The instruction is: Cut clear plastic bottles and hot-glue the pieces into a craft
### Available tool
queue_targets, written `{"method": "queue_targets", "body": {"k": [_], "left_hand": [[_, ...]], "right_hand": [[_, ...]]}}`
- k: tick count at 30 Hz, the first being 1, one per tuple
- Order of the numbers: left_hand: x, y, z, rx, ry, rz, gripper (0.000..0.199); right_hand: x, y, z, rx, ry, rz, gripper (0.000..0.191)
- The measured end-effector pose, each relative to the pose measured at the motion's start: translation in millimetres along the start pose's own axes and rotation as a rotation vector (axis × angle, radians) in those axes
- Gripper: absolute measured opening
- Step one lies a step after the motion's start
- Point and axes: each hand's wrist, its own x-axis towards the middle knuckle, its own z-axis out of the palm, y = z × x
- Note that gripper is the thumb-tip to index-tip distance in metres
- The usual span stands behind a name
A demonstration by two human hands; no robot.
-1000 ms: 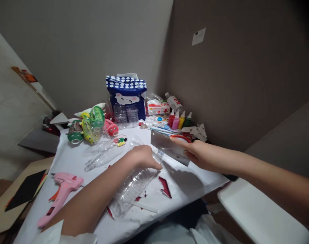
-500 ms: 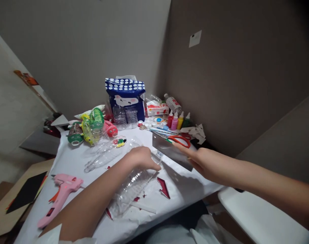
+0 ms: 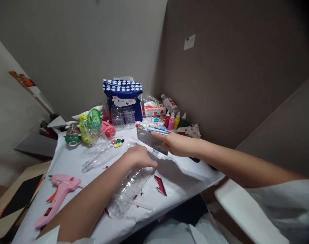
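Observation:
My left hand is closed around a clear plastic bottle that lies on the white-covered table. My right hand grips a flat grey blade-like piece, held over the far side of the bottle; its handle is hidden by the hand. Dark red scraps, one of them a larger piece, lie beside the bottle. Blue-handled brushes show just beyond my right fingers.
A pink glue gun lies at the left. Behind are decorated bottles, a blue bag, cut bottle pieces, a tissue pack and paint bottles. A white chair stands at the right.
My right hand and the grey piece have moved left and slightly up; the orange-handled scissors are now hidden. My left hand stays on the bottle. The view has shifted slightly.

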Motion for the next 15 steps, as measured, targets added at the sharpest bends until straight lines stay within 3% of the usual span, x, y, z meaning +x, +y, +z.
{"method": "queue_targets", "body": {"k": [5,8,11,15], "left_hand": [[-6,4,2.8,-0.012,0.025,-0.011,0.068],[-8,3,2.6,-0.023,0.01,-0.028,0.072],[-6,1,1.9,-0.03,-0.005,-0.011,0.071],[-1,1,1.3,-0.04,-0.018,0.008,0.062]], "right_hand": [[-49,7,14,0.003,-0.01,0.091,0.07],[-65,5,15,-0.06,-0.027,0.124,0.072],[-59,5,11,-0.069,-0.002,0.065,0.069],[-22,2,3,-0.166,-0.001,-0.019,0.07]]}}
